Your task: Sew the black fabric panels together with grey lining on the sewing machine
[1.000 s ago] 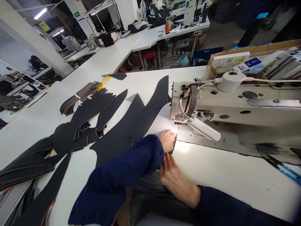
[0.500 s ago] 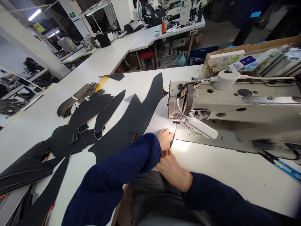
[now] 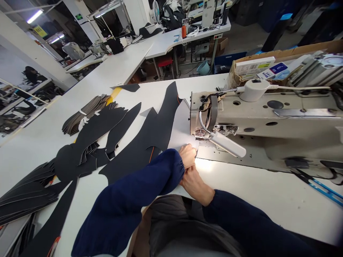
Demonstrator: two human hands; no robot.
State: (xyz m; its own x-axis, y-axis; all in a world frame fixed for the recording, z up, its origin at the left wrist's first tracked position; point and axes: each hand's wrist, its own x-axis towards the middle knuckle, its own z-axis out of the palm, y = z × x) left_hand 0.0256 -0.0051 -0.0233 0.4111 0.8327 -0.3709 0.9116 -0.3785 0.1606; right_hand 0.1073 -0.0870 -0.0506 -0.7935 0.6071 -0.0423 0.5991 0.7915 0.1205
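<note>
A large dark panel (image 3: 158,132), seemingly fabric, with a light grey face (image 3: 179,128) turned up along its right side, lies up to the needle area of a sewing machine (image 3: 265,110). My left hand (image 3: 188,156), fingers curled, grips the panel just in front of the presser foot (image 3: 199,133). Close below it, my right hand (image 3: 197,184) is closed at the panel's near edge, touching the left hand; its fingertips are partly hidden. A small white lamp (image 3: 227,144) lights the spot.
Stacks of dark cut pieces (image 3: 29,189) and a tied bundle of brownish pieces (image 3: 85,112) lie on the white table to the left. Blue-handled scissors (image 3: 321,187) rest at the right. A cardboard box (image 3: 233,73) stands behind the machine.
The panel's far end has swung left, away from the machine head, showing more grey face. My right hand has moved slightly toward the machine; my left hand stays by the presser foot.
</note>
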